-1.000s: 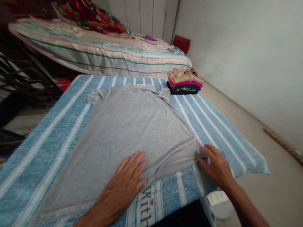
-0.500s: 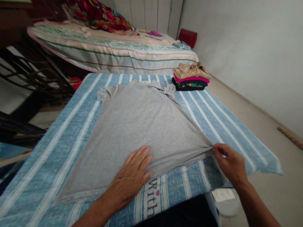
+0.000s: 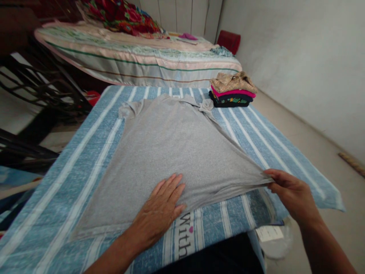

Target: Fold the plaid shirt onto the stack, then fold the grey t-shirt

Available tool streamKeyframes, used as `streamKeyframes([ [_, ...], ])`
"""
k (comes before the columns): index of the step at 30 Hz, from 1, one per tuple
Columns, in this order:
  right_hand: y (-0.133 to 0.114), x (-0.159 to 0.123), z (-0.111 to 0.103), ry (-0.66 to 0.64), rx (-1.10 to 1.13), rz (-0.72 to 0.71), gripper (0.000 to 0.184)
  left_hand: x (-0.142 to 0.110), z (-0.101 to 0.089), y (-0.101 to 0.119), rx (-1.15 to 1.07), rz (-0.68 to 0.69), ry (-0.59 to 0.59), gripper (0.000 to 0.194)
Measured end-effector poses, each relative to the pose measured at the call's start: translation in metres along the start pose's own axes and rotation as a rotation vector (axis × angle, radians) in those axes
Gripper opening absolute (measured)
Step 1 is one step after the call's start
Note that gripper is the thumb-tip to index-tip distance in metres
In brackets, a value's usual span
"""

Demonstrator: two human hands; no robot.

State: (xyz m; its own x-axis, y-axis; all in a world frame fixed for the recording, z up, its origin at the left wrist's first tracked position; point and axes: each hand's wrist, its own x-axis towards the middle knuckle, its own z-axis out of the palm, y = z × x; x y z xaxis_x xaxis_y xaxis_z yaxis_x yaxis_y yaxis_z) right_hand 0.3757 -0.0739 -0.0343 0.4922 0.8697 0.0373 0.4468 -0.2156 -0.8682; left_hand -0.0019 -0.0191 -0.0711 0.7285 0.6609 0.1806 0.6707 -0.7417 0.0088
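Note:
A grey T-shirt (image 3: 168, 148) lies spread flat on a blue-and-white striped towel (image 3: 71, 163), collar away from me. My left hand (image 3: 161, 211) rests flat on the shirt's near hem, fingers stretched out. My right hand (image 3: 291, 194) pinches the shirt's near right corner and holds it pulled out to the right, slightly lifted off the towel, so the fabric is taut along that edge.
A small stack of folded clothes (image 3: 232, 91) sits at the towel's far right corner. A bed with a striped cover (image 3: 137, 57) stands behind. Dark chair frames (image 3: 37, 99) are at the left. A wall (image 3: 299, 57) and bare floor (image 3: 313, 152) lie to the right.
My right hand closed on the shirt's near right corner and drew it out to the right, lifting it a little. My left hand stayed flat on the hem.

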Motion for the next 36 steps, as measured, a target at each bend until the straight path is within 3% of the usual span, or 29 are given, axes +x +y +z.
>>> streamKeyframes([
  [5,0.008,0.003,-0.004,-0.075,-0.246,-0.056,0.032,0.001,-0.004,0.002,-0.012,-0.011,-0.035,0.049],
  [8,0.021,0.006,0.004,-0.108,-0.459,-0.224,0.03,0.001,-0.004,0.003,-0.025,-0.023,-0.047,0.05],
  [11,0.028,0.004,0.01,-0.087,-0.637,-0.4,0.03,0.0,-0.003,0.003,-0.048,-0.038,-0.037,0.051],
  [17,0.013,-0.01,0.007,-0.01,-0.99,-0.564,0.029,0.0,-0.003,0.003,-0.069,-0.035,-0.016,0.05],
  [20,-0.007,-0.021,0.019,-0.055,-0.86,-0.777,0.026,0.001,-0.004,0.004,-0.067,-0.04,-0.032,0.05],
  [25,-0.038,-0.047,0.07,-0.285,-0.53,-1.052,0.023,0.0,-0.003,0.004,-0.092,-0.05,-0.036,0.05],
  [29,-0.046,-0.06,0.096,-0.365,-0.527,-1.106,0.024,-0.001,-0.004,0.005,-0.094,-0.042,-0.038,0.049],
  [36,-0.049,-0.061,0.104,-0.443,-0.497,-1.127,0.025,0.0,-0.006,0.007,-0.089,-0.047,-0.034,0.048],
])
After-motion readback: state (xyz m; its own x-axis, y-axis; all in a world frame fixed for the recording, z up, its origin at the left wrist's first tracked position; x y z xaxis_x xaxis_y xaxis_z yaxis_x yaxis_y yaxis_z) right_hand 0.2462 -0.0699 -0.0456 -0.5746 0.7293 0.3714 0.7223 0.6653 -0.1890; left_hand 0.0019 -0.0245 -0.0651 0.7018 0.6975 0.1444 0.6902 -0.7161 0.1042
